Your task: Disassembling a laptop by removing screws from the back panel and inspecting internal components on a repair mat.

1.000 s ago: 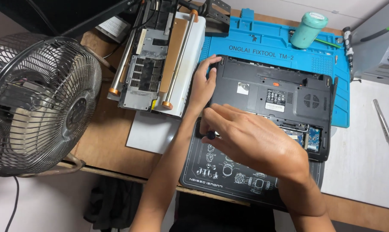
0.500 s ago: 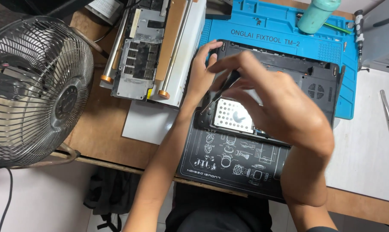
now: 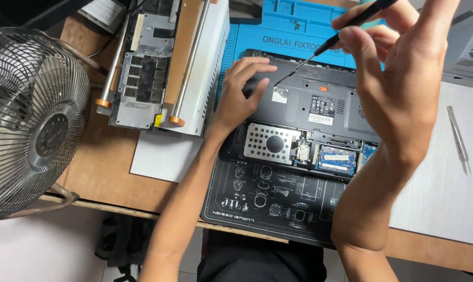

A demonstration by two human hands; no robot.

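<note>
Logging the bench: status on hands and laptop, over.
Left hand flat on upturned laptop. Right hand raised, pinching black screwdriver. Bottom bay open, drive exposed. Nothing blocking.

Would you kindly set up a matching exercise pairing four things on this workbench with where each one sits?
Things:
1. left hand
2. screwdriver
3. tweezers
4. fan

Places:
A. lying on the pale mat at the far right
B. standing at the left edge of the desk
C. resting on the laptop's upturned base, near its left corner
D. pinched in the right hand, tip angled down toward the laptop

Pairs: 1-C, 2-D, 3-A, 4-B
</note>
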